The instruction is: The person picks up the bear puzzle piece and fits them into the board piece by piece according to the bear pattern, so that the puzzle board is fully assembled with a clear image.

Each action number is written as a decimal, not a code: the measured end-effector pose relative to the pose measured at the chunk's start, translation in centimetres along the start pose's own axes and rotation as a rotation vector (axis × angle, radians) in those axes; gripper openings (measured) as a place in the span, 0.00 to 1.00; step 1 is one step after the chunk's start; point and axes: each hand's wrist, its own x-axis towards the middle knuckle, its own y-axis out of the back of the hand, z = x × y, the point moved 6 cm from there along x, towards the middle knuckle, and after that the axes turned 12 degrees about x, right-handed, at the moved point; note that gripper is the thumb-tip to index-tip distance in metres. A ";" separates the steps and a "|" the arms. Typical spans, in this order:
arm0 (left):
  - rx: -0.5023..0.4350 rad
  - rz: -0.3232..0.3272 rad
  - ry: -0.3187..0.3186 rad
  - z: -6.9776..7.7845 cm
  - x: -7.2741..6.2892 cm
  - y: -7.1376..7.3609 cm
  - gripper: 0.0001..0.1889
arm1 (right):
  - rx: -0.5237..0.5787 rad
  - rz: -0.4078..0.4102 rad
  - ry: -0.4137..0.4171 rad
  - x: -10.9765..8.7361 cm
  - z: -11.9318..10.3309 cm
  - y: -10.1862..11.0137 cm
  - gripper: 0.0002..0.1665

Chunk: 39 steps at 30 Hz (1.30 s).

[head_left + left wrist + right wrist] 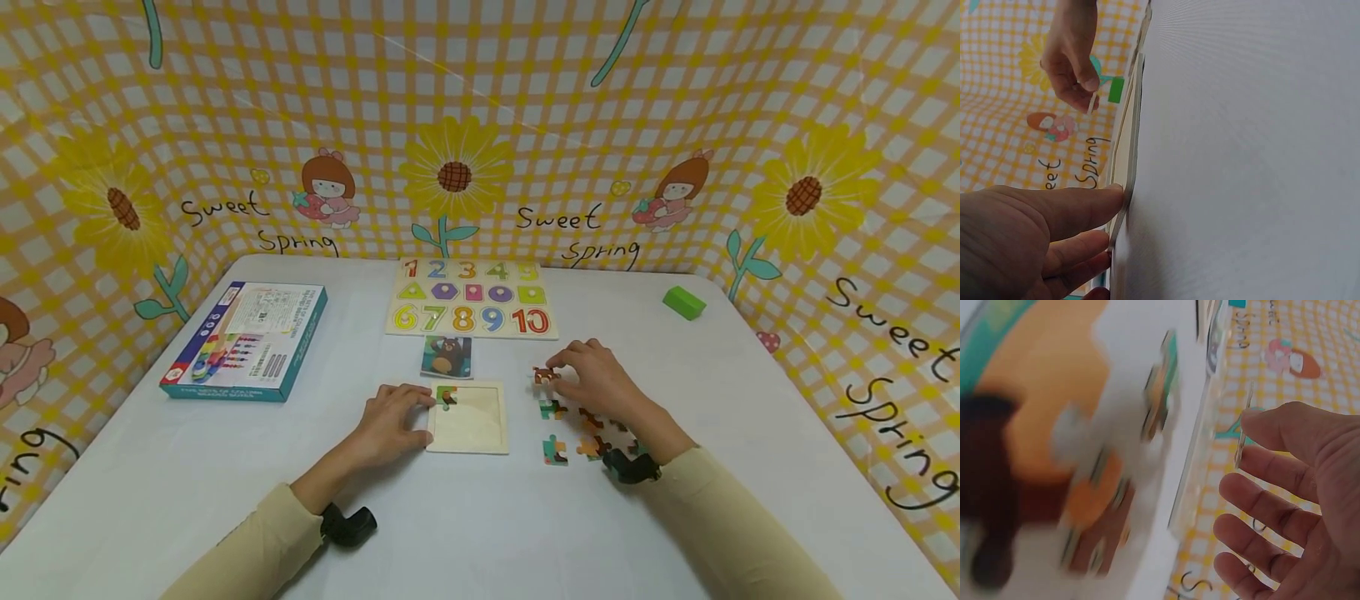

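My right hand (602,379) pinches a brown jigsaw piece (545,376) between thumb and index finger, raised off the table; the right wrist view shows this piece (1244,428) edge-on. My left hand (387,423) touches the left edge of a square wooden puzzle tray (504,418) with thumb and fingertips. One jigsaw piece (447,396) lies in the tray's upper left corner. Below the right hand are several loose pieces, among them a green-and-brown one (552,409) and a teal-and-orange one (555,451); the hand and wrist camera partly hide others.
Behind the tray lies a bear picture card (447,357), touching or close to a number-and-shape board (471,332). A flat toy box (247,337) is at the left and a green block (684,302) at the far right. Checked cloth (465,83) surrounds the white table (465,525).
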 end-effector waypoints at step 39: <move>0.025 0.011 -0.001 0.1 0.0 0.1 0.22 | -0.088 -0.062 0.132 2.9 -7.6 -5.0 0.13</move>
